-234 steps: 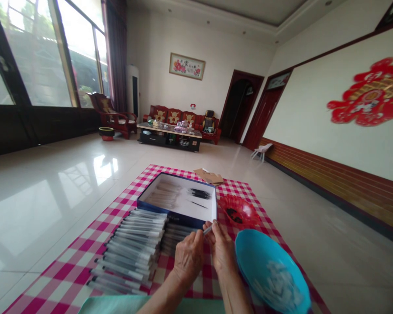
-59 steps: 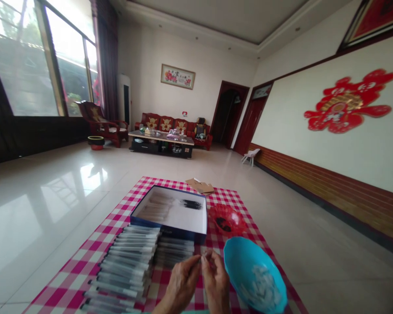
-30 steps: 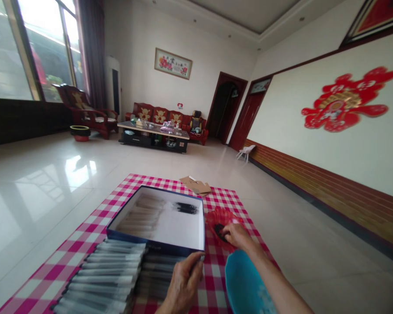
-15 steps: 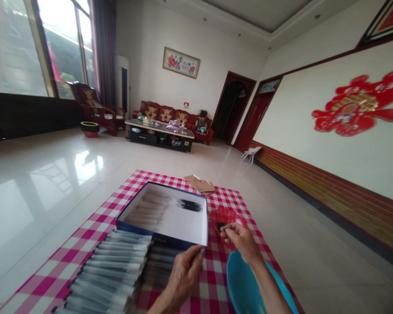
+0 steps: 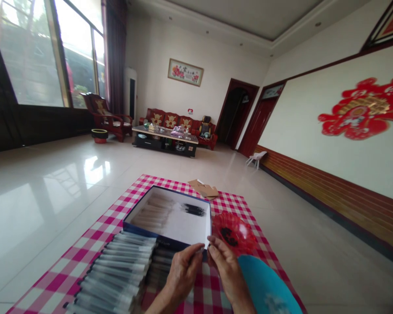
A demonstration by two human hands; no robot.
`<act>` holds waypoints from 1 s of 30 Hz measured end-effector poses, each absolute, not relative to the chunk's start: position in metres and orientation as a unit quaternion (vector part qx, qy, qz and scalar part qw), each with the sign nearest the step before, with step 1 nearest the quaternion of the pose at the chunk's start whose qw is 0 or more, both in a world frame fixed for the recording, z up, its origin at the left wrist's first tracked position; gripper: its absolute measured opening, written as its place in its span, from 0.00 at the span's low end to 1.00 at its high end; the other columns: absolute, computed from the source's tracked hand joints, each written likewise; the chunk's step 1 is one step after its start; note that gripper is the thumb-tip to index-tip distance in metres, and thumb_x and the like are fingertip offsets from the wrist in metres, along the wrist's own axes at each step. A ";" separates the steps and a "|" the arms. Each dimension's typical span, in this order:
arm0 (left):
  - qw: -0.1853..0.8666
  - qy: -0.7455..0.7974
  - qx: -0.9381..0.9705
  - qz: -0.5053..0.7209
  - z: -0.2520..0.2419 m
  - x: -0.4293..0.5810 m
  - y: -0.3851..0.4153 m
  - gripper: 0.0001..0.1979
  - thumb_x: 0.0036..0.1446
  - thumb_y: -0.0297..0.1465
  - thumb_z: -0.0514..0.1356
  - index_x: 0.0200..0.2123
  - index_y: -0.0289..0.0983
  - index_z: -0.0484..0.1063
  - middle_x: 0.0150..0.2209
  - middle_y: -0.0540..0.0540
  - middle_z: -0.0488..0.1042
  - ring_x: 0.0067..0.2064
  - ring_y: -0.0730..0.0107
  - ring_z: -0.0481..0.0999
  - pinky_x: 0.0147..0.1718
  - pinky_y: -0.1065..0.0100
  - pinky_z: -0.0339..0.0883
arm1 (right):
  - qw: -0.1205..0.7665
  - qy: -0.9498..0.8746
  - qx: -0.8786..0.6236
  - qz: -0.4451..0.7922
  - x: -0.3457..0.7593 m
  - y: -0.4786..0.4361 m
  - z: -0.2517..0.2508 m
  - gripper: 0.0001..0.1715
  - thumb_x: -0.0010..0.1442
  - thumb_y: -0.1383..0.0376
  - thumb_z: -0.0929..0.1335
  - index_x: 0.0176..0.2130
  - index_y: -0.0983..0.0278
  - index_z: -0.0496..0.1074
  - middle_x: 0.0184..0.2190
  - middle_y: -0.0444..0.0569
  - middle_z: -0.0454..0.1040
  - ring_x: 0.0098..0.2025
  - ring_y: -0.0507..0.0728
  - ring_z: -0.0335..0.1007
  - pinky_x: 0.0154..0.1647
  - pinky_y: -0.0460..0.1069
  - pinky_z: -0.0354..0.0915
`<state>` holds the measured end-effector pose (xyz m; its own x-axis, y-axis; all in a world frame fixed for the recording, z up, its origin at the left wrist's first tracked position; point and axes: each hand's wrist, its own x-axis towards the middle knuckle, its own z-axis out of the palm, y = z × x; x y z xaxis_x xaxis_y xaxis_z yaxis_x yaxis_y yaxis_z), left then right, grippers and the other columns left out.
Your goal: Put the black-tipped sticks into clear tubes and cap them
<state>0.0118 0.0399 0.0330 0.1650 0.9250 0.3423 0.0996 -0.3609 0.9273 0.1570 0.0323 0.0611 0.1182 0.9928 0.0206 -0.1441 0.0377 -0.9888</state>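
Observation:
My left hand (image 5: 182,269) is closed, thumb and forefinger pinching a slim pen part whose light tip just shows; the rest is hidden in the hand. My right hand (image 5: 227,270) faces it almost fingertip to fingertip, pinched on a small dark piece that is mostly covered. Both hands are at the near right corner of a shallow white-lined box (image 5: 180,233) with blue sides. Inside it lie pale tubes (image 5: 153,213) on the left and thin black pieces (image 5: 194,209) on the right. A pile of clear pen barrels (image 5: 118,266) with dark ends lies left of my left hand.
Beyond my right hand stands a red fluted bowl (image 5: 247,235) with small black pieces. A turquoise basin (image 5: 265,279) sits at the near right. Flattened cardboard (image 5: 205,189) lies at the far edge of the checked tablecloth (image 5: 94,231). A coffee table (image 5: 165,139) and sofa are across the room.
My right hand has moved left from the red bowl, bringing a small dark piece to my left hand. My left hand keeps its pinch. The view has shifted slightly.

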 end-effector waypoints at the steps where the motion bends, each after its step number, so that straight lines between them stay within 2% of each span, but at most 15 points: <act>1: 0.396 0.400 0.650 0.511 0.034 0.010 0.040 0.17 0.61 0.36 0.52 0.46 0.35 0.74 0.22 0.51 0.69 0.22 0.76 0.62 0.22 0.76 0.58 | 0.567 -0.448 -0.483 0.495 0.156 0.033 0.060 0.19 0.50 0.56 0.73 0.40 0.62 0.74 0.31 0.46 0.74 0.31 0.53 0.68 0.32 0.46 0.65; 5: 0.380 0.421 0.655 0.499 0.037 0.006 0.042 0.15 0.60 0.35 0.53 0.45 0.35 0.73 0.24 0.49 0.73 0.23 0.75 0.66 0.22 0.76 0.59 | 0.560 -0.471 -0.496 0.468 0.156 0.036 0.053 0.16 0.52 0.53 0.71 0.35 0.63 0.75 0.26 0.44 0.73 0.27 0.53 0.67 0.29 0.46 0.64; 11: 0.368 0.430 0.667 0.485 0.041 0.005 0.042 0.14 0.59 0.32 0.53 0.44 0.36 0.75 0.24 0.49 0.75 0.24 0.74 0.69 0.25 0.76 0.62 | 0.547 -0.479 -0.531 0.435 0.153 0.036 0.055 0.23 0.50 0.50 0.71 0.39 0.63 0.76 0.29 0.48 0.77 0.31 0.57 0.71 0.32 0.49 0.68; 22: 0.374 0.401 0.675 0.494 0.050 0.005 0.040 0.14 0.60 0.31 0.53 0.43 0.38 0.77 0.26 0.50 0.77 0.26 0.74 0.72 0.27 0.77 0.63 | 0.548 -0.493 -0.538 0.408 0.143 0.035 0.058 0.23 0.50 0.49 0.71 0.37 0.63 0.78 0.31 0.49 0.78 0.32 0.58 0.73 0.32 0.49 0.69; 30: 0.302 0.428 0.710 0.470 0.052 0.001 0.042 0.14 0.58 0.28 0.53 0.41 0.41 0.77 0.31 0.48 0.80 0.29 0.71 0.77 0.30 0.76 0.64 | 0.534 -0.531 -0.556 0.352 0.140 0.036 0.059 0.23 0.49 0.47 0.70 0.36 0.63 0.78 0.33 0.51 0.80 0.36 0.62 0.75 0.36 0.51 0.71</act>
<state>0.0009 0.0417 0.0517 0.1922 0.8921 0.4089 0.3241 -0.4509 0.8316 0.1400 0.0356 0.0593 0.1884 0.9663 0.1756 0.2133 0.1343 -0.9677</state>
